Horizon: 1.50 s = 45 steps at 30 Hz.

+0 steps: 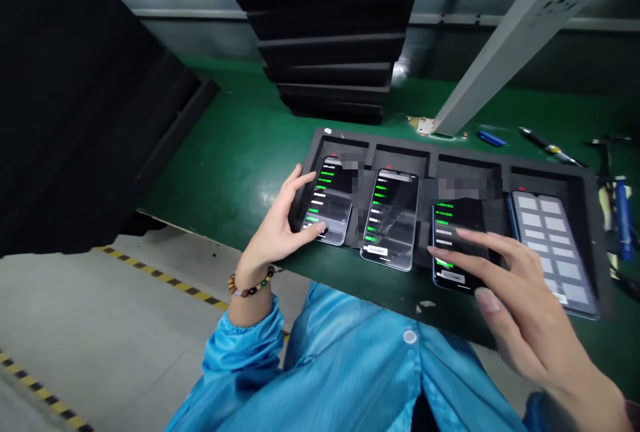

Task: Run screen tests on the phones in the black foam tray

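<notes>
Several smartphones lie screen up in a black foam tray with separate compartments [373, 159]. My left hand [283, 219] is at the leftmost phone [330, 209], thumb over the lower part of its screen and fingertips near its left edge; the fingers are apart. Beside it, untouched, is a second phone [393, 219] with a dark screen of green and white text lines. My right hand [520, 292] hovers with spread fingers over a third phone [457, 275], partly covering it. At the far right a phone with a pale grid screen [543, 219] is partly behind that hand.
Stacks of black foam trays stand at the back [330, 39] and left [100, 105] of the green table [235, 152]. A grey metal post [505, 45] rises behind the tray. A blue pen cap [493, 139], a pen [550, 147] and blue-handled tools [623, 219] lie right.
</notes>
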Each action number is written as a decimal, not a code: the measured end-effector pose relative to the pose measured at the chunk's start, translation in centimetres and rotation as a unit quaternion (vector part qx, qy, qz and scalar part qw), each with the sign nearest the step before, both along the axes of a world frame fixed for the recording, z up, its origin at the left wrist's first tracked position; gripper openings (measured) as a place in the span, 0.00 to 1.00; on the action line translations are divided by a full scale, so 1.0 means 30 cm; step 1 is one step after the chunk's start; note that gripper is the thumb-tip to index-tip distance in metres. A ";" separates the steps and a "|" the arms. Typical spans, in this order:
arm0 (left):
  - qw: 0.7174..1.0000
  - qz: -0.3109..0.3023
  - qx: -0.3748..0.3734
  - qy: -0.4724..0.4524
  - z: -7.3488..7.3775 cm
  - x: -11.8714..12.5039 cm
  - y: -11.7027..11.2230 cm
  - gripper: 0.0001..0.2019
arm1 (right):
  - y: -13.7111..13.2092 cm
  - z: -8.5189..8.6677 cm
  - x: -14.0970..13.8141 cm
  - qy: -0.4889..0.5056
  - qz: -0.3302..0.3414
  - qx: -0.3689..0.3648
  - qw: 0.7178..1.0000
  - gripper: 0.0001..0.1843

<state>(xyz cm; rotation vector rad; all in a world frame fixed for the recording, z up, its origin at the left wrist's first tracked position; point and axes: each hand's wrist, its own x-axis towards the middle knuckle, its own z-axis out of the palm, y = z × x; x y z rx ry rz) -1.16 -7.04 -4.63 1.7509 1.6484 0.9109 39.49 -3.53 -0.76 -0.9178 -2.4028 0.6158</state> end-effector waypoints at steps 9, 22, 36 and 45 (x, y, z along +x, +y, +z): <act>0.997 0.000 -0.029 0.075 0.045 0.043 0.007 0.46 | 0.016 0.007 0.066 -0.013 -0.042 0.010 0.999 0.25; 0.994 0.038 0.017 0.098 0.029 0.022 0.077 0.31 | 0.124 -0.025 0.318 0.009 -0.288 -0.021 0.957 0.23; 0.983 0.055 0.101 0.146 0.091 0.132 0.119 0.17 | 0.012 -0.014 0.207 -0.008 0.048 0.015 0.999 0.24; 0.985 0.063 0.089 0.131 0.108 0.136 0.122 0.17 | 0.128 -0.026 0.376 0.030 -0.189 -0.058 0.980 0.22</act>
